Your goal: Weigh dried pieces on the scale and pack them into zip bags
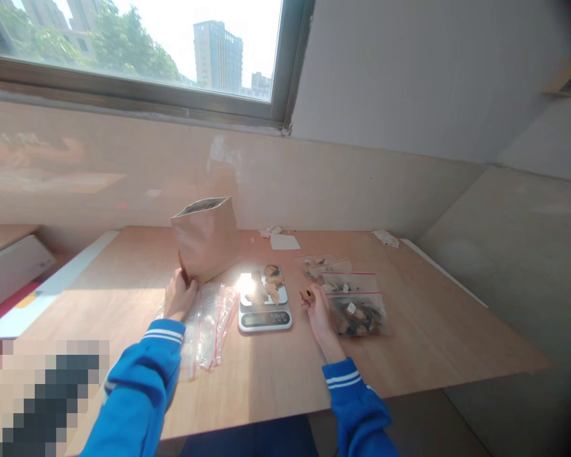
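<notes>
Left hand [179,297] fingers grip brown pouch's [206,238] near base. Right hand [316,306] fingers pinch small brown piece [307,294], right of the scale [264,306] on table [433,330].

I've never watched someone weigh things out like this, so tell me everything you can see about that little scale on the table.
The scale is a small, flat kitchen-type scale with a shiny silver, metal-looking platform and a dark display strip along its near edge; the reading is too small to make out. It lies flat on the wooden table, between the empty zip bags and the filled bags. Brown and dark pieces sit on its platform, with sun glare on its left. Neither hand touches it; the right hand holds a piece just beside it.
</notes>
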Available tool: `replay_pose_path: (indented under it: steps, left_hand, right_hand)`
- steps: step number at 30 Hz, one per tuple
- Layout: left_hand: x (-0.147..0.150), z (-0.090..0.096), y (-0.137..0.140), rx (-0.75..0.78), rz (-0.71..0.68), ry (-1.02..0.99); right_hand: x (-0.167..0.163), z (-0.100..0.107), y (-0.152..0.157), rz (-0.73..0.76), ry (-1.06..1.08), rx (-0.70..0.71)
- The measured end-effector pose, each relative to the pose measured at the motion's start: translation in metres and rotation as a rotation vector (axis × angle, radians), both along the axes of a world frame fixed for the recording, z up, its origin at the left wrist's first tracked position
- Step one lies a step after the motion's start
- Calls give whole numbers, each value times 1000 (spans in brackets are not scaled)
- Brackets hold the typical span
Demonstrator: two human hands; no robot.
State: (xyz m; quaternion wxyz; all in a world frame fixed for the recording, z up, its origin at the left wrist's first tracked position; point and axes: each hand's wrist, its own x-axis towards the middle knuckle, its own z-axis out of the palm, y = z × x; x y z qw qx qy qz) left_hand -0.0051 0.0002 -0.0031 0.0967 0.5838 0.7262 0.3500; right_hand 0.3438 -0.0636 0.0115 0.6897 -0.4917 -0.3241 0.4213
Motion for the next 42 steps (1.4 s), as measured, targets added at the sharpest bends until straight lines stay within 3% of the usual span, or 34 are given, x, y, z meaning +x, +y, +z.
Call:
replay_pose_path:
  steps: [7,11,14,18,22,26,34,42]
  left_hand:
    - [-2,-4,4,-10,-4,48]
    - [-2,-5,4,-5,-10,35]
    - [-2,-6,4,2,-11,23]
    - [-2,-6,5,1,-12,21]
    - [-1,-3,4,-10,-18,10]
    - [1,0,2,-46,2,6]
    - [3,2,1,-56,11,33]
    - [3,2,1,-55,-3,34]
  right_hand:
    - [-7,14,5,126,9,49]
    - [-13,31,16,160,-154,76]
    - [-20,52,26,199,-486,128]
    - [-39,87,34,399,-1021,162]
    - [-64,108,42,473,-1512,47]
    - [-79,109,49,532,-1832,-89]
    - [-90,100,54,497,-1913,-150]
    - [-76,99,57,508,-1890,-146]
